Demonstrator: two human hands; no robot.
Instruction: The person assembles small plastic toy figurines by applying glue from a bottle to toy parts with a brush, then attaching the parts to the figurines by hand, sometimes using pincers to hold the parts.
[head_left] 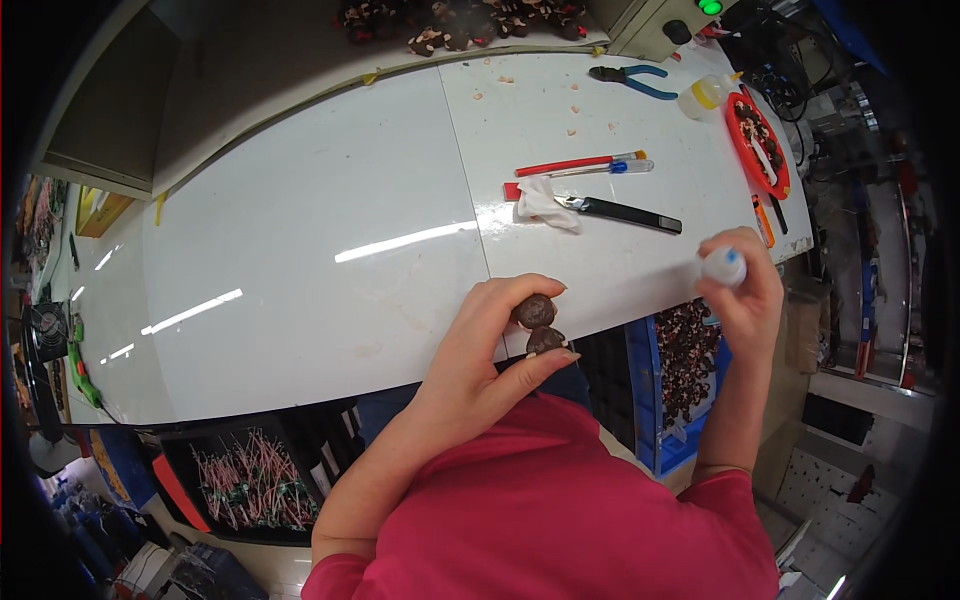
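Note:
My left hand (478, 345) is closed near the front edge of the white table, thumb and fingers pinching a small dark brown figure (537, 312). The figure has a round head above a rounded body, with pale bits at its sides. Over to the right, my right hand (752, 295) is wrapped round a small white bottle (724, 264) with a blue tip. Motion blurs this hand and bottle a little. The bottle is apart from the figure.
Beyond my hands lie a black-handled knife (635, 216), a crumpled white tissue (548, 203), a red brush (570, 165) and blue-handled pliers (645, 82). Back right are a yellowish bottle (704, 96) and a red tray (738, 135). A blue crate (645, 420) of brown pieces sits below the table edge.

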